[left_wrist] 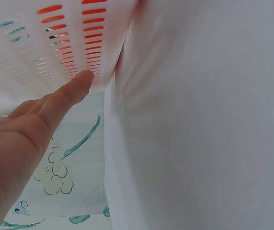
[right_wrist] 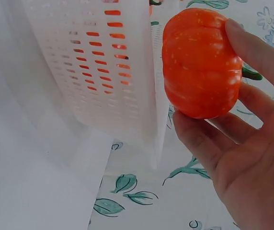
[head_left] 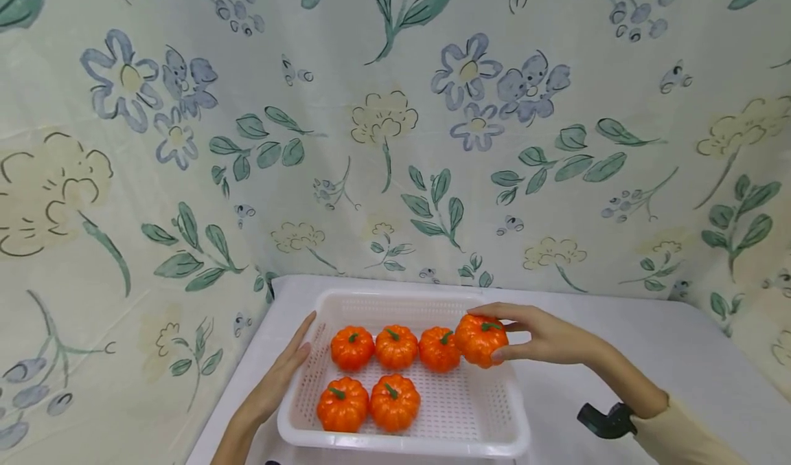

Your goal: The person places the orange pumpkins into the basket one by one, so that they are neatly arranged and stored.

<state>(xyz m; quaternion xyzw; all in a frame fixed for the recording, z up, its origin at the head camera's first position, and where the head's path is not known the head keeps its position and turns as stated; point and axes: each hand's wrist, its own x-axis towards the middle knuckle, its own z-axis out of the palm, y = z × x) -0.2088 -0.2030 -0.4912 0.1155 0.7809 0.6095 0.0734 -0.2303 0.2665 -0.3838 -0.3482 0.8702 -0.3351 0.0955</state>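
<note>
A small orange toy pumpkin (head_left: 478, 342) with a green stem is held in my right hand (head_left: 553, 336), thumb on one side and fingers on the other. In the right wrist view that pumpkin (right_wrist: 201, 64) is level with the basket's rim, just beside it. The white perforated plastic basket (head_left: 404, 441) holds several more pumpkins: three in a back row, such as the middle pumpkin (head_left: 396, 347), and two in front, such as the left pumpkin (head_left: 343, 404). Along the basket's left side lies my left hand (head_left: 279, 377), its fingers extended against the perforated wall (left_wrist: 91, 52).
The basket stands on a table covered in white cloth (head_left: 593, 321). Behind and to the sides hangs a floral curtain (head_left: 395, 156). A black strap-like device (head_left: 605, 421) sits at the right wrist, by a cream sleeve (head_left: 676, 432).
</note>
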